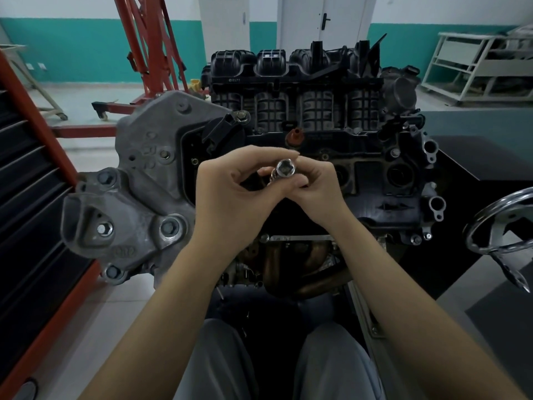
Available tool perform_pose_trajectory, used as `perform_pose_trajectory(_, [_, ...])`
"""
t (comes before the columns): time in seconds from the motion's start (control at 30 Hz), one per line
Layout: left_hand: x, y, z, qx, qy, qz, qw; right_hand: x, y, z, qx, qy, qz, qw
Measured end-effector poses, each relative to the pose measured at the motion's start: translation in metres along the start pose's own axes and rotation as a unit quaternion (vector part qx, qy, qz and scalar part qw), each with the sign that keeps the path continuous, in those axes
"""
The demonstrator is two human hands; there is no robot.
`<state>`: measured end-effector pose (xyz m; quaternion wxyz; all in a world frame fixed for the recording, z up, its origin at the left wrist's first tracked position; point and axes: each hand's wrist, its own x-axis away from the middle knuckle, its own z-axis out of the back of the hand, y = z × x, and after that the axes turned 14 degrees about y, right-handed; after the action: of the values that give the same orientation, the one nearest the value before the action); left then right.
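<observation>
— Over the engine (375, 180), at mid-view: what is in hand?

— One chrome socket (284, 168), held clear above the engine's dark top cover and touching no part of it. Its open end faces the camera, and a recess shows inside.

— State of the left hand (230, 192)?

— It comes in from the left side. The forefinger arches over the top of the socket and the thumb sits beneath. The fingers are curled and pinch the socket.

— And the right hand (317, 186)?

— It closes on the socket from the right, fingers bent round the body and thumb pressed at the lower edge. The two hands meet at the socket, fingertips touching.

— Anything attached to it?

— A second chrome piece (271, 178) shows just behind and below the socket, between the hands. It is mostly hidden, so I cannot tell what it is.

— Surroundings?

— A black ribbed intake manifold (294, 82) runs along the engine's far side. An orange cap (294, 136) stands just beyond the hands. A grey cast bracket (138, 197) is bolted at the engine's left end, with several bolt heads visible. Brownish exhaust pipes (294, 264) lie under the wrists on the near side. A chrome handwheel (478, 223) sits at the right edge, well apart from the hands. A red hoist (150, 47) stands on the floor behind at left, and a white rack (476, 67) stands by the far wall at right.
</observation>
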<state>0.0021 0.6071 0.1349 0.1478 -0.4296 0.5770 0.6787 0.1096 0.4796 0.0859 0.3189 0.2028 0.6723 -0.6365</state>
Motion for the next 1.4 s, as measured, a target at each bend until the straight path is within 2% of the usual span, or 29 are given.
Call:
perform_pose_trajectory(0.1, [-0.0010, -0.0018, 0.0024, 0.054, -0.044, 0.035, 0.997, 0.0010, -0.0024, 0.0009, -0.003, -0.025, 0.003, 1.000])
perform_pose_trajectory(0.17, [-0.0023, -0.0012, 0.0035, 0.058, -0.074, 0.040, 0.995, 0.0016, -0.0024, 0.0002, -0.003, -0.004, -0.008, 1.000])
perform_pose_trajectory(0.23, [-0.0024, 0.0000, 0.0023, 0.021, -0.062, 0.021, 0.998, 0.0010, -0.0008, 0.0002, 0.007, 0.024, -0.016, 1.000])
perform_pose_trajectory(0.37, [-0.0002, 0.0020, 0.0004, -0.026, -0.010, -0.005, 1.000, 0.0002, 0.0002, 0.0009, 0.008, 0.007, -0.003, 1.000])
perform_pose_trajectory(0.5, [-0.0003, 0.0007, 0.0023, 0.037, -0.054, 0.027, 0.998, 0.0014, -0.0067, -0.0021, 0.004, -0.033, -0.004, 0.999])
perform_pose_trajectory(0.57, [-0.0006, -0.0004, 0.0024, 0.039, -0.074, 0.030, 0.996, 0.0017, -0.0062, -0.0026, 0.003, -0.014, -0.011, 1.000])
perform_pose_trajectory(0.63, [-0.0007, -0.0006, 0.0009, 0.004, -0.050, 0.015, 0.999, 0.0016, -0.0033, -0.0032, 0.001, 0.016, -0.008, 1.000])
perform_pose_trajectory(0.77, [0.0001, -0.0009, -0.0002, -0.015, 0.002, -0.001, 1.000, 0.0001, -0.0012, -0.0023, -0.009, 0.010, 0.005, 1.000])
perform_pose_trajectory(0.87, [0.0001, -0.0040, 0.0020, 0.039, -0.028, 0.029, 0.998, 0.0002, -0.0006, -0.0006, -0.001, -0.016, 0.004, 1.000])
perform_pose_trajectory(0.97, [-0.0006, -0.0042, 0.0023, 0.046, -0.058, 0.036, 0.997, 0.0009, -0.0001, -0.0011, -0.006, 0.008, -0.004, 1.000])
perform_pose_trajectory(1.07, [0.0011, -0.0020, -0.0018, -0.011, -0.011, 0.003, 1.000, -0.0001, 0.0000, -0.0019, -0.002, 0.026, -0.003, 1.000])
perform_pose_trajectory(1.17, [0.0031, -0.0012, -0.0050, -0.012, 0.022, -0.006, 1.000, -0.0003, -0.0007, -0.0015, -0.009, 0.012, 0.004, 1.000])
perform_pose_trajectory(1.3, [0.0017, -0.0026, -0.0020, 0.057, -0.029, 0.031, 0.997, 0.0012, -0.0039, -0.0020, -0.020, -0.011, 0.000, 1.000])
perform_pose_trajectory(1.4, [0.0014, -0.0020, -0.0032, 0.036, -0.040, 0.027, 0.998, 0.0012, -0.0024, -0.0031, -0.014, 0.022, -0.015, 1.000])
